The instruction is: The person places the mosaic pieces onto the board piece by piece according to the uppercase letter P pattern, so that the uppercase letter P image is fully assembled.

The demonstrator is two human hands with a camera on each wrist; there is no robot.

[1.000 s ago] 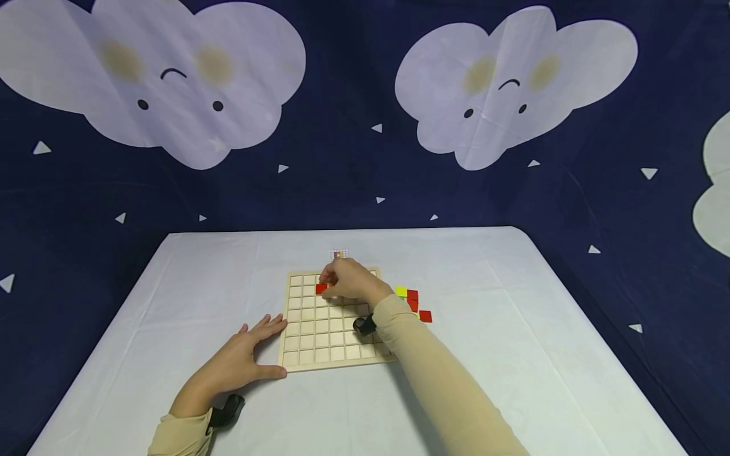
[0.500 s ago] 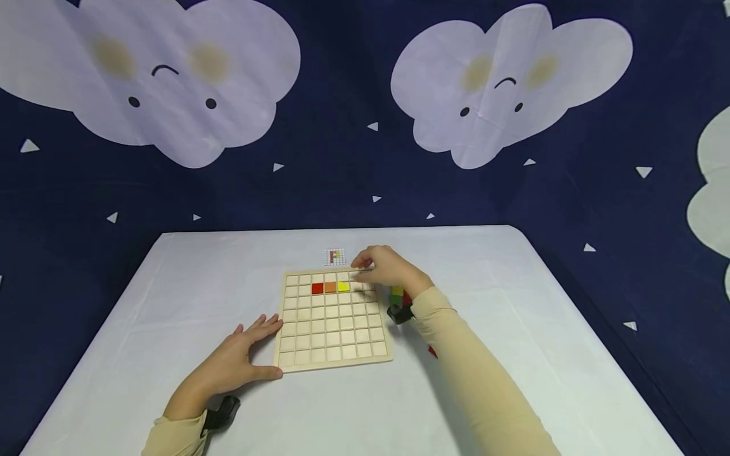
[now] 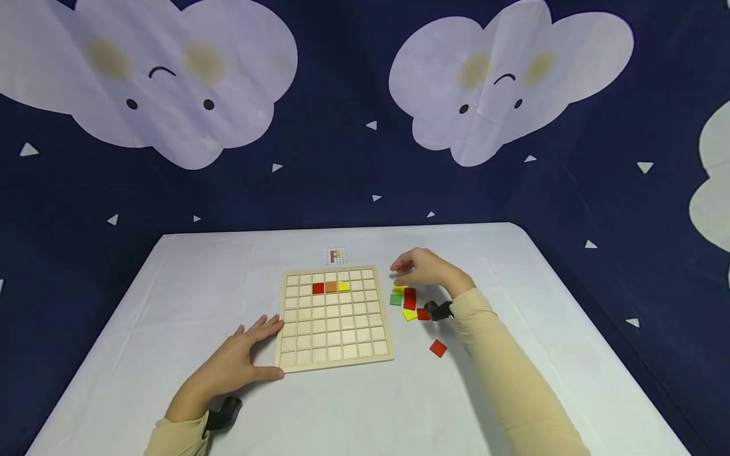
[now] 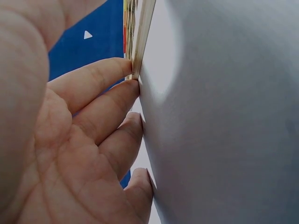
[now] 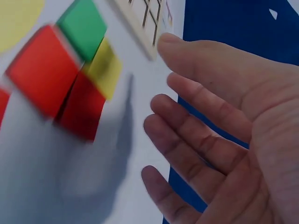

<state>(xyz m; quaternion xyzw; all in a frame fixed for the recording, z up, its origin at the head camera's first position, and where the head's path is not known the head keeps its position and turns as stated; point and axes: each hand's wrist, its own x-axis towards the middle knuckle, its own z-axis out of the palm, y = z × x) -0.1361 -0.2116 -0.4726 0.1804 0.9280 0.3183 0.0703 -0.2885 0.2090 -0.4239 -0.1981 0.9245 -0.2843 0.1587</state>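
Note:
A wooden grid board lies on the white table. In its second row from the far side sit a red tile, an orange tile and a yellow tile, side by side. My left hand rests at the board's left edge, fingers spread, fingertips and thumb at the rim. My right hand hovers beyond the loose tiles at the board's right, with relaxed fingers and nothing between them in the right wrist view. Below it lie a green tile, a yellow tile and red tiles.
A small printed grid card with a coloured pattern lies behind the board. One red tile lies apart, nearer the front. Another yellow tile lies beside the loose group. A dark blue cloth with clouds hangs behind the table.
My right hand has let go at the board and moved right, over to the loose tiles. The orange and yellow tiles beside the red one are now uncovered. My left hand stays at the edge.

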